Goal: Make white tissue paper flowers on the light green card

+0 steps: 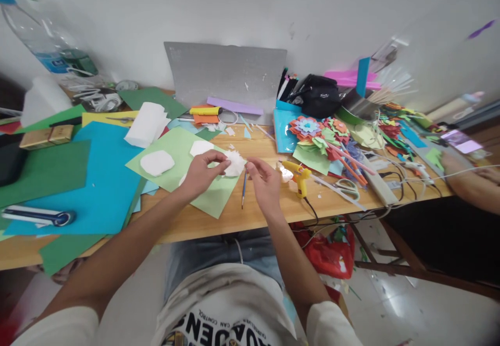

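Note:
Over the light green paper sheet (pixel 215 200), my left hand (pixel 200 173) pinches a white frilled paper flower (pixel 235 164) between thumb and fingertips. My right hand (pixel 265 183) is just right of the flower, its thumb and fingers pressed together; whatever is between them is too small to make out. White cut paper pieces (pixel 157 163) lie on the green sheet, one of them partly under my left hand. A thin blue-handled brush (pixel 244 189) rests on the wood between my hands. To the right of my right hand lies a yellow glue gun (pixel 299 177).
Blue paper (pixel 105 179), a utility knife (pixel 39 214) and folded white tissue (pixel 147 123) are on the left. On the right are paper flowers (pixel 307 127), scissors (pixel 347 189), a power strip (pixel 377 179) and cables. Another person's arm (pixel 469 179) reaches in at far right.

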Available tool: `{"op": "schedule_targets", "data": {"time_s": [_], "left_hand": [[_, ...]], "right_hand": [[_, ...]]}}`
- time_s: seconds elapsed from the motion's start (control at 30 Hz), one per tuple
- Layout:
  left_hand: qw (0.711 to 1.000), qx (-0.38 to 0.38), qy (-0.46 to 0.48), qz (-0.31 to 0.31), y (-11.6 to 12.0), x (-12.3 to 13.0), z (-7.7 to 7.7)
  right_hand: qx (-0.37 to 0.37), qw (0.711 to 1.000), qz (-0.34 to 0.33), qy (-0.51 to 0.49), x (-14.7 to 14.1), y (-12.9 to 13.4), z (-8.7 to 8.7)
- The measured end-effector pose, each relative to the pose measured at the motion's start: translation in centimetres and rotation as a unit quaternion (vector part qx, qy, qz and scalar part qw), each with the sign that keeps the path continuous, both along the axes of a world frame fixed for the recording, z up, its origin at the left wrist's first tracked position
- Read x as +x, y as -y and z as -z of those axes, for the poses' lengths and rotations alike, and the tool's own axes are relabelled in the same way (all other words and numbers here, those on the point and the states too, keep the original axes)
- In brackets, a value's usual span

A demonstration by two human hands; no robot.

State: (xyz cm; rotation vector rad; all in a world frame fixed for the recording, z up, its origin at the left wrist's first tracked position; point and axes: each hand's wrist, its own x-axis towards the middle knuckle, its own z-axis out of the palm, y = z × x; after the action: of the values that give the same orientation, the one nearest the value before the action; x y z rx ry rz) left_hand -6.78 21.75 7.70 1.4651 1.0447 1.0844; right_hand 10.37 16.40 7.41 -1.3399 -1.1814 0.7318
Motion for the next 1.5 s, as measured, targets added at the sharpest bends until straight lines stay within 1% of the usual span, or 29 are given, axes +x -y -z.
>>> {"op": "schedule_targets", "data": {"time_s": [0.07, 0.13, 0.17, 0.23, 0.3, 0.37, 0.4, 0.43, 0.53, 0.57, 0.6, 0.67, 0.73, 0.8, 0.87, 0.93, 1.03, 1.13, 1.17, 1.23, 1.27, 1.33, 1.37, 1.43, 1.5], "left_hand": [[0.996, 0.046, -0.065, -0.038, -0.8, -0.8, -0.1], [0.988, 0.073, -0.124, -0.046, -1.4, -1.5, -0.2], [0.984, 0.080, -0.152, -0.037, -1.5, -1.8, -0.2], [0.975, 0.087, -0.203, -0.012, -1.7, -1.9, 0.0], [0.965, 0.094, -0.244, 0.011, -1.7, -1.8, 0.4], [0.957, 0.109, -0.267, 0.024, -1.6, -1.5, 0.9], [0.953, 0.119, -0.276, 0.027, -1.5, -1.4, 1.2], [0.950, 0.128, -0.284, 0.028, -1.5, -1.2, 1.5], [0.941, 0.145, -0.305, 0.029, -1.2, -0.9, 2.2], [0.938, 0.149, -0.311, 0.031, -1.1, -0.9, 2.3], [0.936, 0.153, -0.315, 0.035, -1.0, -0.8, 2.3], [0.933, 0.167, -0.316, 0.050, -0.8, -0.6, 2.4], [0.930, 0.181, -0.313, 0.071, -0.7, -0.5, 2.3], [0.928, 0.188, -0.311, 0.082, -0.8, -0.4, 2.1], [0.930, 0.185, -0.310, 0.066, -0.9, -0.5, 1.8], [0.937, 0.174, -0.301, 0.037, -1.1, -0.8, 1.3], [0.961, 0.132, -0.240, 0.028, -1.2, -1.3, 0.3], [0.978, 0.091, -0.186, 0.012, -1.3, -1.7, -0.4], [0.980, 0.082, -0.181, -0.001, -1.4, -1.8, -0.5], [0.982, 0.071, -0.175, -0.021, -1.6, -1.8, -0.5], [0.983, 0.068, -0.169, -0.027, -1.6, -1.8, -0.4], [0.985, 0.071, -0.155, -0.035, -1.8, -1.8, -0.2], [0.985, 0.074, -0.149, -0.039, -1.8, -1.8, -0.1], [0.985, 0.078, -0.148, -0.043, -1.8, -1.8, 0.1], [0.983, 0.078, -0.161, -0.045, -1.8, -1.8, 0.1]], "right_hand": [[0.026, 0.997, 0.040, 0.058, 1.2, 1.2, 0.2], [0.076, 0.981, 0.109, 0.144, 2.6, 3.1, 0.7], [0.099, 0.969, 0.137, 0.179, 3.3, 4.1, 1.0], [0.121, 0.948, 0.187, 0.226, 4.9, 6.0, 1.7], [0.122, 0.929, 0.242, 0.252, 6.4, 7.3, 2.5], [0.104, 0.910, 0.284, 0.282, 7.7, 7.8, 3.1], [0.090, 0.906, 0.284, 0.299, 8.2, 7.8, 3.4], [0.076, 0.907, 0.267, 0.316, 8.5, 7.7, 3.6], [0.056, 0.919, 0.169, 0.351, 8.7, 7.5, 3.6], [0.061, 0.919, 0.157, 0.356, 8.7, 7.5, 3.5], [0.070, 0.916, 0.167, 0.358, 8.7, 7.5, 3.4], [0.075, 0.904, 0.233, 0.352, 9.2, 7.5, 3.0], [0.057, 0.890, 0.297, 0.341, 10.2, 7.3, 2.8], [0.025, 0.886, 0.320, 0.336, 11.5, 6.7, 2.9], [-0.008, 0.893, 0.298, 0.338, 12.7, 5.7, 3.2], [-0.043, 0.900, 0.259, 0.347, 13.5, 4.6, 3.5], [-0.085, 0.891, 0.224, 0.386, 14.0, 3.0, 4.0], [-0.081, 0.882, 0.209, 0.415, 13.8, 2.5, 4.0], [-0.066, 0.886, 0.200, 0.414, 13.5, 2.5, 3.8], [-0.036, 0.904, 0.166, 0.391, 12.4, 3.0, 3.2], [-0.024, 0.918, 0.141, 0.369, 11.6, 3.3, 2.7], [-0.027, 0.950, 0.071, 0.302, 9.8, 4.0, 1.9], [-0.030, 0.960, 0.037, 0.275, 8.9, 4.3, 1.6], [-0.031, 0.968, -0.024, 0.249, 7.1, 4.8, 1.2], [-0.030, 0.964, -0.060, 0.258, 5.7, 5.0, 1.2]]}}
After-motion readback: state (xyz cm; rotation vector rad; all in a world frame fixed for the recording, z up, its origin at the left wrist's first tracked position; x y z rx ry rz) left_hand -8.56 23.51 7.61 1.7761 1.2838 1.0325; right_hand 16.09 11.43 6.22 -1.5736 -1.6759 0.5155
